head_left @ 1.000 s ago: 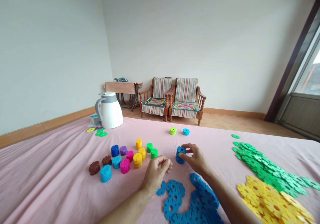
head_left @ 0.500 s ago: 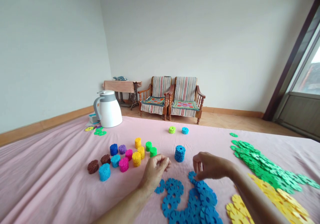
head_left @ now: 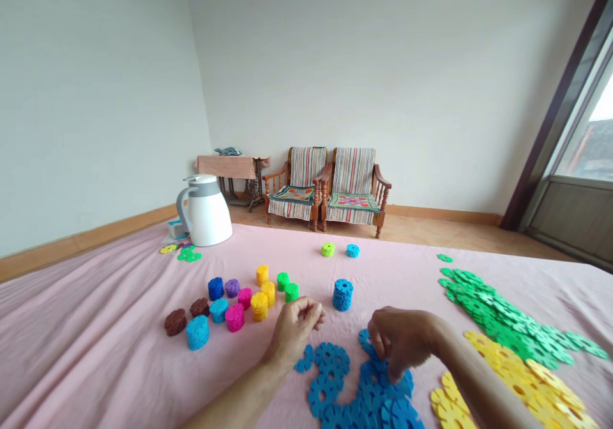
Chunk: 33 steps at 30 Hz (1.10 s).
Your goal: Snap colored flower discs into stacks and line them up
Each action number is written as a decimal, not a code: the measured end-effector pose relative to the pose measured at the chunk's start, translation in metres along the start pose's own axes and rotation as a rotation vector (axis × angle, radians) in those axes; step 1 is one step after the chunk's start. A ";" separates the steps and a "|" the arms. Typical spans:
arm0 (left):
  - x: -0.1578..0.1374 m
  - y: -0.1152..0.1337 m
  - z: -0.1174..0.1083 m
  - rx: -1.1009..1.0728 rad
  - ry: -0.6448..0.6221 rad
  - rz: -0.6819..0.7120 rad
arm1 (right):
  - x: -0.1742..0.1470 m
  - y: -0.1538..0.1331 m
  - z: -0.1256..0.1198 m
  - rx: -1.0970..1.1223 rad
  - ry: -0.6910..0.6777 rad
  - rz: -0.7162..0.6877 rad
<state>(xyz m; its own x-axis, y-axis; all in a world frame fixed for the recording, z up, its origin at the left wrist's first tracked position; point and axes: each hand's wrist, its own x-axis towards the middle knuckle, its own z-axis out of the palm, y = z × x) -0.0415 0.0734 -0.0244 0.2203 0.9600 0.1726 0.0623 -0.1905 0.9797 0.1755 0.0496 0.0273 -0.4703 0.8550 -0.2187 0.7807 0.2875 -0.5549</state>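
My right hand (head_left: pixel 401 343) reaches down over a loose pile of blue snowflake discs (head_left: pixel 368 391). Its fingers are curled and a fingertip touches the pile; whether a disc is gripped is hidden. My left hand (head_left: pixel 299 323) hovers left of the pile with thumb and fingers closed together, and anything inside them is out of sight. Beyond the hands stands an upright stack of blue discs (head_left: pixel 343 295). Short stacks lie to the left, among them yellow (head_left: pixel 259 306), pink (head_left: pixel 234 318), light blue (head_left: pixel 198 332) and brown (head_left: pixel 175 322).
Green discs (head_left: pixel 498 314) and yellow discs (head_left: pixel 522 384) are spread on the right of the pink cloth (head_left: pixel 119 339). A white jug (head_left: pixel 208 215) stands at the back left beside several loose discs (head_left: pixel 189 255). Small lime (head_left: pixel 327 249) and blue (head_left: pixel 352 251) stacks sit far back.
My right hand has moved down and slightly right, its fingers now lower over the blue pile. My left hand has stayed nearly still. The view has shifted slightly.
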 end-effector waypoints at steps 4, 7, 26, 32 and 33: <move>-0.001 0.001 0.000 0.024 -0.010 0.011 | -0.005 -0.004 -0.008 0.115 -0.109 0.000; -0.002 0.003 0.002 0.095 -0.029 0.043 | 0.001 -0.005 -0.010 0.249 0.026 -0.070; 0.001 0.007 -0.002 -0.003 -0.036 -0.015 | 0.030 -0.039 0.024 0.237 0.366 -0.262; -0.002 0.009 0.000 -0.086 0.073 -0.054 | 0.045 -0.018 0.018 0.249 0.682 -0.086; -0.002 0.008 0.000 -0.091 0.084 -0.058 | 0.050 -0.010 0.016 0.262 0.765 -0.005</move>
<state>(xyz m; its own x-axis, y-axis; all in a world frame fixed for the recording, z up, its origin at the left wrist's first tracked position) -0.0414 0.0696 -0.0166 0.1364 0.9834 0.1200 -0.0168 -0.1189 0.9928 0.1373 0.0819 0.0092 0.0132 0.9398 0.3414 0.6127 0.2623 -0.7456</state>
